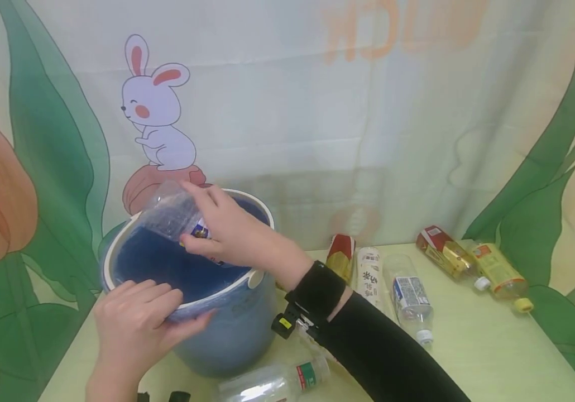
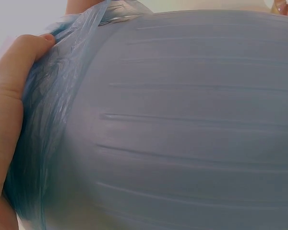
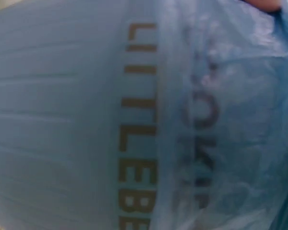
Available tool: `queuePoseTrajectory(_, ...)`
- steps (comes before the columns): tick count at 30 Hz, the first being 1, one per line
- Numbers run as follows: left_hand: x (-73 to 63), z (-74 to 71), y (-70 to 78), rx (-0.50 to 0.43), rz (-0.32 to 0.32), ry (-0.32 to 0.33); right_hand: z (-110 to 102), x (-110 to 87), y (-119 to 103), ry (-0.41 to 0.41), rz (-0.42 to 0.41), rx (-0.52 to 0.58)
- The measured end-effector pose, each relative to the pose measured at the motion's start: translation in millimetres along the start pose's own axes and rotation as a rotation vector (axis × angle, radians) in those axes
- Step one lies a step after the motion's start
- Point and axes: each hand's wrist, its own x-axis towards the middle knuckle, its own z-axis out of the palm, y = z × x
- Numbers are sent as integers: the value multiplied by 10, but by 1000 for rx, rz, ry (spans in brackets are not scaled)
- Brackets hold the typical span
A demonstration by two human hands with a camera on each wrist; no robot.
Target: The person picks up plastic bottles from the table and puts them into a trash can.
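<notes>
A blue bin (image 1: 232,340) with a pale rim is lined with a thin blue plastic bag (image 2: 57,91) folded over its edge. My left hand (image 1: 139,312) grips the bin's near-left rim, thumb outside against the bag and fingers over the top. Above the bin's mouth, my right hand (image 1: 232,231) holds a clear plastic bottle (image 1: 169,209), tilted, its blue label partly covered by the fingers. The right wrist view is filled by the bin's lettered side, with the bag along the right and a fingertip (image 3: 266,4) at the top edge.
A clear bottle with a green label (image 1: 306,375) lies before the bin. Right of it lie a red-and-gold bottle (image 1: 340,257), a white-wrapped bottle (image 1: 369,273) and a clear bottle with a blue label (image 1: 411,296). Farther right lie another red-and-gold bottle (image 1: 445,251) and a yellow-labelled bottle (image 1: 498,271).
</notes>
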Motion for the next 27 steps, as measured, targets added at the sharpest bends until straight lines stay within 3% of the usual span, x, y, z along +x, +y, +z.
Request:
queuePoseTrajectory(6, 23, -15, 14, 6, 0, -5, 56, 31, -58, -206, 29, -195)
queuePoseTrajectory(10, 17, -41, 19, 18, -4, -5, 91, 42, -82, -289, 48, -201)
queuePoseTrajectory(19, 18, -30, 40, 1, -11, 29, 144, 45, -73, -398, 80, -217)
queuePoseTrajectory(27, -5, 10, 33, -3, -19, 5, 117, 13, -70, -415, 95, -267)
